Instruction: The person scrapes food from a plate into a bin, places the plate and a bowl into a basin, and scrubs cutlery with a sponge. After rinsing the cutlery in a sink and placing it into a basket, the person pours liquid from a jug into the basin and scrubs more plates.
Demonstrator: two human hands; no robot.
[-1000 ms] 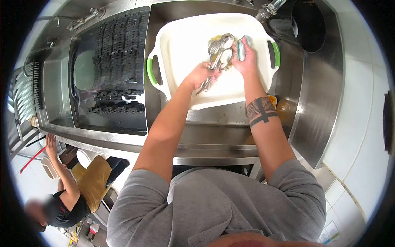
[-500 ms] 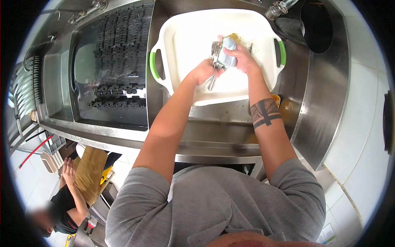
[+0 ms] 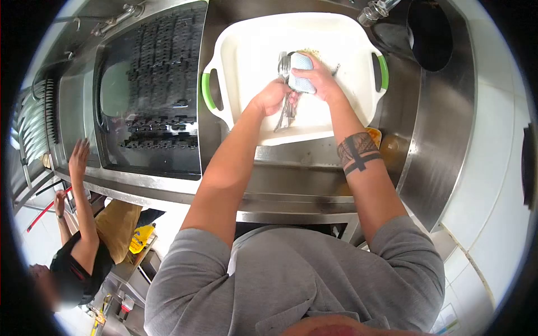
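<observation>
Over a white tub [image 3: 246,50] with green handles, my two hands work close together. My left hand [image 3: 272,97] is closed round several pieces of metal cutlery [image 3: 283,63]; their heads stick out above the fingers and their handles slant down below. A pale blue sponge [image 3: 302,75] is gripped in my right hand [image 3: 321,79] and pressed against the cutlery, partly hiding it. Brownish food bits [image 3: 309,52] lie on the tub floor just beyond the sponge. Another thin metal piece [image 3: 335,69] shows beside my right hand.
The tub rests in a steel sink [image 3: 291,185]. To the left, a basin holds dark, ridged black racks [image 3: 162,73]. Plates [image 3: 35,123] stand in a rack at far left. A tap [image 3: 374,12] juts in at top right. A co-worker [image 3: 84,246] reaches up at lower left.
Both hands, with the sponge and cutlery, have shifted slightly left. The sponge now covers more of the cutlery. The co-worker's arms have risen toward the counter.
</observation>
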